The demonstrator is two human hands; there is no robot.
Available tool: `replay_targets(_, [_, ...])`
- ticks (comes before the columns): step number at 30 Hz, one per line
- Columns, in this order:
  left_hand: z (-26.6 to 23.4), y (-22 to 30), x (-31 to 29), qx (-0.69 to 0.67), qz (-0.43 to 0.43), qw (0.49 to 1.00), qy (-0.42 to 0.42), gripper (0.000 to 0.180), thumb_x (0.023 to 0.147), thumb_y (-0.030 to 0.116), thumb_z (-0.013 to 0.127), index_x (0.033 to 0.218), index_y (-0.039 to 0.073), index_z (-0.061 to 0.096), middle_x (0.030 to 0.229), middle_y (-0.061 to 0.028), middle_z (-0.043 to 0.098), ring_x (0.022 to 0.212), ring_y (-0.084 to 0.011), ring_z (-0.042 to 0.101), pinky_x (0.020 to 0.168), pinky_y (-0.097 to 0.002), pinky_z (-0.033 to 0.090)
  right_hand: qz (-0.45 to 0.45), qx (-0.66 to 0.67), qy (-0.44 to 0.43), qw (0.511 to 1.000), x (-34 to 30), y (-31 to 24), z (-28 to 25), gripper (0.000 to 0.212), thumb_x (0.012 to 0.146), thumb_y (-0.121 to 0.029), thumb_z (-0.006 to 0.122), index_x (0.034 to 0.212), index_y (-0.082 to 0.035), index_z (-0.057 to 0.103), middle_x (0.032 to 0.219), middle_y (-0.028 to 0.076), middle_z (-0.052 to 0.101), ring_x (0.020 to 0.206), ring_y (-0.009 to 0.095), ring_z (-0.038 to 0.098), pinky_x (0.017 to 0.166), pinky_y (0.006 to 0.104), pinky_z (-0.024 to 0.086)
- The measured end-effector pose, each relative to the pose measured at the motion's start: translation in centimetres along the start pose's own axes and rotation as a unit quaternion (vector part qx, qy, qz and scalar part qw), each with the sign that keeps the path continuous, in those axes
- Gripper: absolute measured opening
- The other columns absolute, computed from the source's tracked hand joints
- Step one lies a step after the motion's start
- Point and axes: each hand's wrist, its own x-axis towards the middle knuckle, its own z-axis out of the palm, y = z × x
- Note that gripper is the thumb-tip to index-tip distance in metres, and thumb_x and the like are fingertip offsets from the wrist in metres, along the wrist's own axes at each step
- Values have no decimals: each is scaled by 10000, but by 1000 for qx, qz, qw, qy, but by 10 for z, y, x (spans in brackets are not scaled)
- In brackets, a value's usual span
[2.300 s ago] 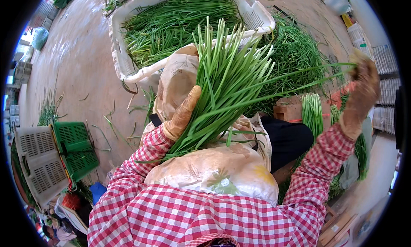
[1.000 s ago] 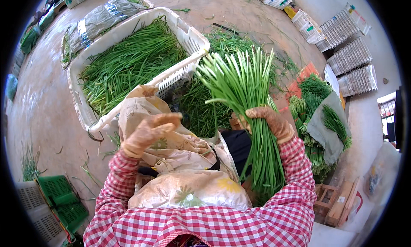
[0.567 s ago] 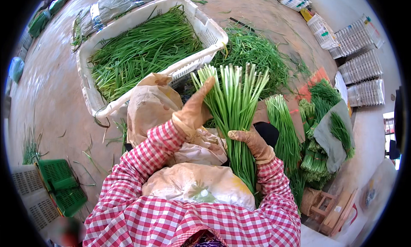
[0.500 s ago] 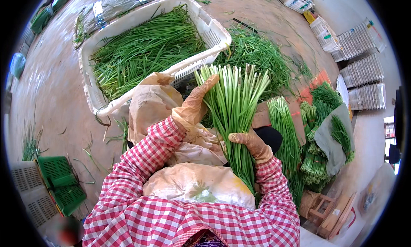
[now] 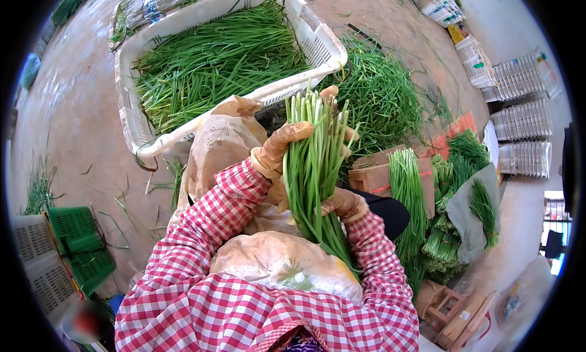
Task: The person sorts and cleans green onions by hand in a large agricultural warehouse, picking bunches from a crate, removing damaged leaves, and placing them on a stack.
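A thick bunch of garlic chives (image 5: 311, 169) stands before me, pale stem ends up, green leaves hanging toward my lap. My left hand (image 5: 278, 147), in a stained tan glove, wraps the upper stems; its thumb crosses the front and fingertips show on the far side. Lower down, my right hand (image 5: 343, 204), gloved alike, closes round the leaves, part of its fingers hidden by them. Beyond the bunch, loose green chives (image 5: 381, 96) lie heaped on the floor. A white plastic crate (image 5: 287, 86) full of chives stands ahead to the left.
To the right, sorted chives (image 5: 406, 175) lie over a wooden block (image 5: 366, 178). Several bundles (image 5: 442, 248) sit beside a grey-green cloth (image 5: 467, 221). White crates (image 5: 522, 120) are stacked along the right wall. Green crates (image 5: 79, 242) stand at lower left, a small wooden stool (image 5: 467, 318) at lower right.
My left hand has shifted from the bunch's left edge to a grip around its stems. The bunch is squeezed narrower and my right hand has moved slightly left. The view has shifted a little.
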Motion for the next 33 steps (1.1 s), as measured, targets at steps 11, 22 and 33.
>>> replay_targets(11, [-3,-8,19,19,-21,998,-55,946,687,481,769,1394,56,306,1212,-147,540,1091,-241,555,942,-383,465,80,-596,13,799,25,-210,17,528,957,-362,391,1367,-32,363,1347,94,440,1199,180,451,1026,296,360])
replay_targets(22, [-30,-20,11,-103,14,994,-15,1055,662,631,675,1472,238,125,1322,-195,444,1182,-317,490,966,-477,444,-349,-722,210,558,-1,-174,-30,364,963,-171,449,1303,-41,463,1301,88,515,1152,188,530,933,269,464])
replay_targets(33, [-64,-19,8,54,61,995,62,989,737,123,720,1479,216,74,1301,-137,474,1124,-309,540,918,-433,487,-117,-236,505,822,5,-18,26,455,919,-422,545,1071,2,606,821,55,625,731,120,539,664,268,452])
